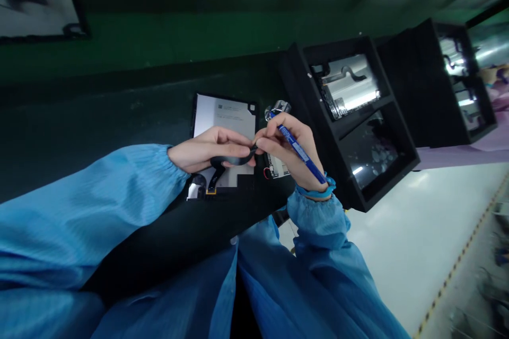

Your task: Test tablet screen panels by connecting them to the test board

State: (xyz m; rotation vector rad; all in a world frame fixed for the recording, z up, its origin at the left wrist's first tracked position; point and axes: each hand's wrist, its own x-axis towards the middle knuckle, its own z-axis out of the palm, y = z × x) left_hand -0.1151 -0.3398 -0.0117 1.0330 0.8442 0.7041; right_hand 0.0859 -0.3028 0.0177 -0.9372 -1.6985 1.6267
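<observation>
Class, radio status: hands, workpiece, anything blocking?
Left hand, right hand: pinching black ribbon cable. Right also holds blue pen. Panel below, partly hidden by left hand.

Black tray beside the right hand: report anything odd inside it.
In the nearer compartment of the black tray, the dark panel shows pale, cloudy blotches, unlike the silvery panel in the other one. Smudges or reflections, I cannot tell. I see no spill.

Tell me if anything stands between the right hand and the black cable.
Nothing visible does: the right hand touches the cable near one end. The blue pen in that hand lies clear of the cable.
</observation>
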